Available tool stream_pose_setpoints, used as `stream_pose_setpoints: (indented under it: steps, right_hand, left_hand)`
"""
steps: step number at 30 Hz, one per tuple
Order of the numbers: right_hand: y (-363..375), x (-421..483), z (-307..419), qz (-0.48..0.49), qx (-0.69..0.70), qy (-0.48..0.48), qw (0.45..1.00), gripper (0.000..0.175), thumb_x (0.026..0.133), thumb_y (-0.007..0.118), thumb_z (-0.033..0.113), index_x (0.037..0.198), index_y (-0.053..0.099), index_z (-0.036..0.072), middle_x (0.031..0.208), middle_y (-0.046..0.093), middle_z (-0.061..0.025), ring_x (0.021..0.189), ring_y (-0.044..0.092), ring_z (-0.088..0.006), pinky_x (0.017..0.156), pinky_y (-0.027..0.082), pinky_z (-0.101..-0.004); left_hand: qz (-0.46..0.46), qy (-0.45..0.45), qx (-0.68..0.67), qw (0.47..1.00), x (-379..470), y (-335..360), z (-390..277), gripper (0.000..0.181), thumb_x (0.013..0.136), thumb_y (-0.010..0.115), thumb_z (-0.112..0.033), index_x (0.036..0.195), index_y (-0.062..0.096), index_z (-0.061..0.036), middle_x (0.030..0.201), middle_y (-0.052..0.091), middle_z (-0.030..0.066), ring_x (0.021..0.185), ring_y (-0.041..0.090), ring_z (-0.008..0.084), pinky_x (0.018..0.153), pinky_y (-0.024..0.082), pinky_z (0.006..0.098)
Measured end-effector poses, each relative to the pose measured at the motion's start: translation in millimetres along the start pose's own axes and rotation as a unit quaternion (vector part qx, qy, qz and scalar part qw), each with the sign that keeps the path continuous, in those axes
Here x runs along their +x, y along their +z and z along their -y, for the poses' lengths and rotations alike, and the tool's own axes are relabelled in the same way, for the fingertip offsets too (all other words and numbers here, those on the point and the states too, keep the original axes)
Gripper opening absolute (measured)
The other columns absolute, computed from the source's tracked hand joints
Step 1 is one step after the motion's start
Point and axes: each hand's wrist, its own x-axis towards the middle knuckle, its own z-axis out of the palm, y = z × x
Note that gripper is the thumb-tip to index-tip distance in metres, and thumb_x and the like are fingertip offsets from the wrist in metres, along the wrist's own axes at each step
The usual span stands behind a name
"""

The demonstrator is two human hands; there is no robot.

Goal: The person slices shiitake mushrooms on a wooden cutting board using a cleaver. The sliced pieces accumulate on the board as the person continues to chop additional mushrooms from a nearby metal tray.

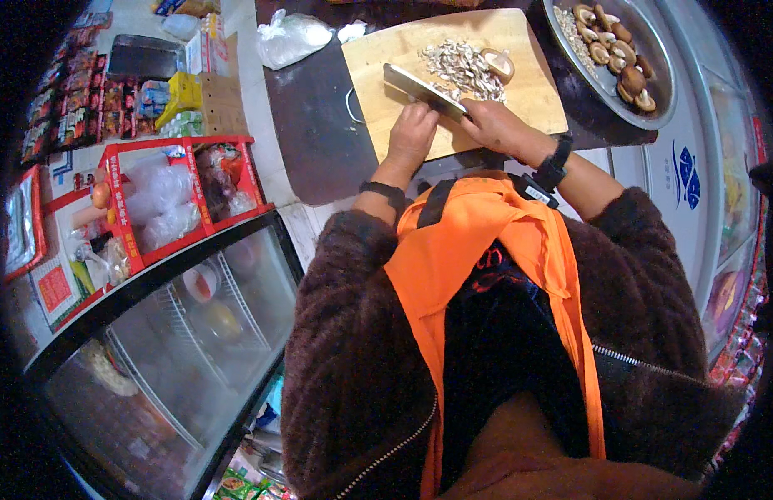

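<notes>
My right hand (499,127) grips the handle of a cleaver (424,92), whose blade slants up to the left above a wooden cutting board (374,65). My left hand (414,128) is curled on the board, its fingertips close against the near side of the blade. Whatever lies under those fingers is hidden. Beyond the blade spreads a heap of chopped mushroom (458,62). A brown mushroom cap (498,62), gill side showing, sits at the right edge of that heap.
Right of the board, a metal basin (665,94) holds whole mushrooms (630,78) and chopped bits. A tied plastic bag (293,40) lies on the dark tabletop (311,137). At left are a red rack (192,187) of bagged goods and a glass-fronted cooler (174,350). A white freezer (649,181) stands right.
</notes>
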Motion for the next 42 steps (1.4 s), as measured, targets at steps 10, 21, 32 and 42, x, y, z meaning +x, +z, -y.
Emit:
stream_pose_setpoints:
  steps: [10,21,32,42]
  right_hand:
    - [-10.4,-7.8,-0.7,0.077,-0.067,0.013,0.995,0.023,0.090,0.054,0.018,0.096,0.057,-0.005,0.080,0.063,-0.0294,0.080,0.063,-0.0456,0.073,0.051,-0.0516]
    - [7.5,-20.3,-28.5,-0.020,0.014,0.031,0.999,0.029,0.091,0.053,0.021,0.100,0.055,-0.006,0.084,0.063,-0.0316,0.082,0.063,-0.0476,0.075,0.051,-0.0517]
    - [8.0,-24.3,-21.3,-0.028,0.027,0.055,0.998,0.031,0.093,0.051,0.023,0.101,0.055,-0.006,0.085,0.063,-0.0329,0.083,0.063,-0.0483,0.076,0.051,-0.0523]
    - [8.2,-19.3,-13.5,-0.007,-0.017,0.062,0.998,0.031,0.093,0.052,0.024,0.099,0.057,-0.006,0.084,0.064,-0.0316,0.081,0.064,-0.0467,0.075,0.051,-0.0520]
  left_hand:
    - [0.019,-0.010,0.017,1.000,-2.0,-1.2,-0.5,0.015,0.078,0.070,-0.009,0.091,0.062,-0.0063,0.091,0.057,0.0108,0.090,0.057,0.0326,0.078,0.051,0.0405]
    - [-0.014,-0.001,-0.003,1.000,-4.3,-7.9,-0.9,0.020,0.080,0.066,-0.007,0.100,0.066,-0.0090,0.099,0.062,0.0060,0.093,0.060,0.0283,0.080,0.051,0.0377]
    - [-0.050,-0.098,0.047,0.993,9.1,-17.1,1.8,0.044,0.082,0.070,-0.021,0.117,0.054,-0.0010,0.112,0.056,0.0203,0.109,0.053,0.0370,0.094,0.041,0.0494]
    - [-0.012,-0.130,-0.053,0.990,-3.3,-16.0,-1.9,0.036,0.079,0.073,-0.013,0.110,0.058,-0.0040,0.102,0.063,0.0142,0.096,0.058,0.0344,0.084,0.048,0.0426]
